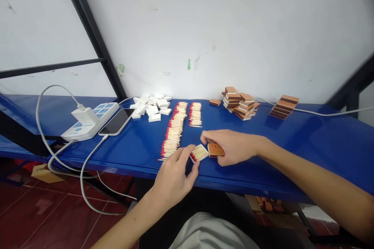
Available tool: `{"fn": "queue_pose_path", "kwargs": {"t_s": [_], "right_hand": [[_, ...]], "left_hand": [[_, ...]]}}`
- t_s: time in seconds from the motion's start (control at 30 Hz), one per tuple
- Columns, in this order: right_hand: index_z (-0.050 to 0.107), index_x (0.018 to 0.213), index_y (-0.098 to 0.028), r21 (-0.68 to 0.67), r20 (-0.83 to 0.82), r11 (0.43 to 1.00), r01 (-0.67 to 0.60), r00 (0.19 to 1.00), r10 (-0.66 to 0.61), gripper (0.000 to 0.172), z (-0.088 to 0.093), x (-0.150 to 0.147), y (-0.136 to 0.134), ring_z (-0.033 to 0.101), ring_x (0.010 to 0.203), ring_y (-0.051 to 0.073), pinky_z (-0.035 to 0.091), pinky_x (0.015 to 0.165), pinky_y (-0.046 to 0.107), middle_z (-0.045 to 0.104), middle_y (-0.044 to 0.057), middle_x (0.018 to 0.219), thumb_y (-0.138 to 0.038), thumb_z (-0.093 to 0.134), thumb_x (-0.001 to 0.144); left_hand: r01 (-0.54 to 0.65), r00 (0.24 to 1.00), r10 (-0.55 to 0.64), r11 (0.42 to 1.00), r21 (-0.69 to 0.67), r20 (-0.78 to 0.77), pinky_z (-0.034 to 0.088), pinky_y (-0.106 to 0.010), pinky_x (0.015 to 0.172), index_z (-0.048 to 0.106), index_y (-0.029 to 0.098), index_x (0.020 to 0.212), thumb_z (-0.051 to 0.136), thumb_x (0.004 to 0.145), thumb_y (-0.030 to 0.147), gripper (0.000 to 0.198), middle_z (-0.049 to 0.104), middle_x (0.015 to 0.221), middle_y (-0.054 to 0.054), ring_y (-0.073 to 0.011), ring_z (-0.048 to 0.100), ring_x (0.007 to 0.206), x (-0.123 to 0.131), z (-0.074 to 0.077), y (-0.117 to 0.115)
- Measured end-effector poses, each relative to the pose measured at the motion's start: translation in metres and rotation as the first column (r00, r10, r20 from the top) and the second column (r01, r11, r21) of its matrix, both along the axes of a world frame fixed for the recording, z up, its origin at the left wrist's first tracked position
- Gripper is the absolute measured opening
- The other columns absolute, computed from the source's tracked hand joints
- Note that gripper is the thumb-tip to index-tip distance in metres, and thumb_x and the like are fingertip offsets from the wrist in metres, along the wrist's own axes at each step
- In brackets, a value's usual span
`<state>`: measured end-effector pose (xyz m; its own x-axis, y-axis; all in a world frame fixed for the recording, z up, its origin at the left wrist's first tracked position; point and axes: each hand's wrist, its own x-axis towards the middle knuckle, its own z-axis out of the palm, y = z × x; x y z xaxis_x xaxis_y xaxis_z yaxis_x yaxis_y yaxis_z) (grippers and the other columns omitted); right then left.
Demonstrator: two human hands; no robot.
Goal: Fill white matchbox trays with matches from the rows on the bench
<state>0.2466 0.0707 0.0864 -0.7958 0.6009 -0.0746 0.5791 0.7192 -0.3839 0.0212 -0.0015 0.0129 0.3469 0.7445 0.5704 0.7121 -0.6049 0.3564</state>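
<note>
Between thumb and fingers, my left hand (pixel 177 175) grips a small white matchbox tray (pixel 199 153) filled with red-tipped matches. Close on its right, my right hand (pixel 233 147) holds a brown matchbox sleeve (pixel 215 149), its end facing the tray. Whether tray and sleeve touch I cannot tell. Beyond my left hand runs a long row of loose matches (pixel 174 130), red heads to the left. A shorter row of matches (pixel 195 114) lies to the right of it.
White trays (pixel 152 107) are heaped at the back left. Brown sleeves are stacked (pixel 245 105) at the back right, with another leaning stack (pixel 284 107) farther right. A phone (pixel 117 121), a power strip (pixel 90 122) and white cables lie on the blue table (pixel 315 140).
</note>
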Motion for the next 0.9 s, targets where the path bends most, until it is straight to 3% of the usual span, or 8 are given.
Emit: {"fn": "queue_pose_path", "kwargs": {"t_s": [0.2, 0.37, 0.53, 0.67, 0.9], "right_hand": [[0.047, 0.105, -0.022, -0.023, -0.104, 1.0, 0.016, 0.994, -0.018, 0.042, -0.002, 0.002, 0.002, 0.051, 0.084, 0.018, 0.039, 0.072, 0.027, 0.056, 0.001, 0.096, -0.016, 0.062, 0.066], [0.048, 0.106, -0.021, -0.108, -0.131, 0.993, -0.036, 0.991, 0.022, 0.042, -0.003, 0.003, 0.003, 0.049, 0.077, 0.015, 0.039, 0.068, 0.025, 0.055, 0.0, 0.091, -0.016, 0.064, 0.068], [0.052, 0.101, -0.02, -0.026, -0.185, 0.999, -0.019, 0.983, 0.014, 0.034, -0.004, 0.003, 0.004, 0.052, 0.087, 0.018, 0.04, 0.077, 0.028, 0.059, 0.002, 0.098, -0.015, 0.064, 0.07], [0.056, 0.103, -0.02, -0.037, -0.214, 0.998, -0.046, 0.976, 0.037, 0.032, -0.002, 0.004, 0.007, 0.053, 0.086, 0.017, 0.041, 0.079, 0.029, 0.062, 0.002, 0.097, -0.012, 0.063, 0.073], [0.059, 0.103, -0.02, -0.171, -0.286, 0.976, -0.137, 0.954, 0.084, 0.035, -0.006, -0.008, -0.003, 0.054, 0.085, 0.016, 0.043, 0.078, 0.028, 0.065, 0.001, 0.1, -0.026, 0.077, 0.073]], "left_hand": [[0.011, 1.0, -0.011, 1.0, 0.024, -0.013, 0.057, -0.034, 0.081, 0.049, 0.021, 0.13, 0.053, 0.096, 0.025, 0.035, 0.069, 0.109, -0.008, -0.0226, 0.069, 0.093, -0.001, -0.002, 0.0], [0.003, 1.0, -0.004, 1.0, 0.03, 0.012, 0.058, -0.033, 0.078, 0.051, 0.021, 0.128, 0.055, 0.096, 0.029, 0.033, 0.07, 0.109, -0.008, -0.0222, 0.07, 0.092, -0.002, -0.005, 0.0], [0.034, 0.999, -0.033, 0.999, 0.041, -0.024, 0.058, -0.035, 0.081, 0.052, 0.021, 0.127, 0.053, 0.097, 0.029, 0.031, 0.07, 0.111, -0.009, -0.0233, 0.07, 0.095, -0.002, -0.003, -0.001], [0.062, 0.998, -0.061, 0.998, 0.02, -0.014, 0.058, -0.035, 0.082, 0.052, 0.021, 0.128, 0.052, 0.097, 0.028, 0.031, 0.07, 0.113, -0.009, -0.023, 0.07, 0.096, -0.004, -0.002, -0.001], [0.14, 0.99, -0.14, 0.989, -0.048, -0.007, 0.057, -0.035, 0.08, 0.051, 0.024, 0.128, 0.064, 0.092, 0.046, 0.044, 0.071, 0.107, -0.006, -0.0228, 0.069, 0.094, -0.008, -0.002, -0.001]]}}
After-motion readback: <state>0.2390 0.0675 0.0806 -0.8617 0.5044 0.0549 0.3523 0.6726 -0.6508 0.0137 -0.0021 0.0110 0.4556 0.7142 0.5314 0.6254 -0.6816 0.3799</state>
